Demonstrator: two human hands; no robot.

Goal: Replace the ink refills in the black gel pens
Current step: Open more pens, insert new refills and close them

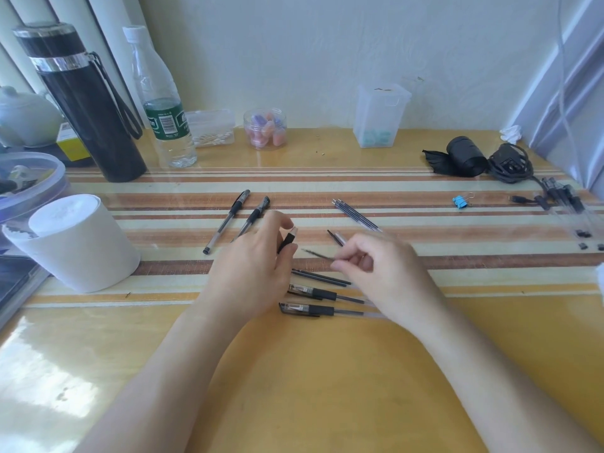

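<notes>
My left hand pinches a black pen grip section between thumb and fingers. My right hand holds a thin ink refill, blurred, pointing left, together with a clear pen barrel that sticks up behind the fingers. Two black gel pens lie side by side at upper left of my hands. A bundle of refills lies at upper right. Between my hands rest two loose refills, and below them two capped pens.
A white paper roll stands at left, behind it a black flask and a water bottle. Small plastic jars line the wall. A blue binder clip, a black charger with cable and more pens sit at right.
</notes>
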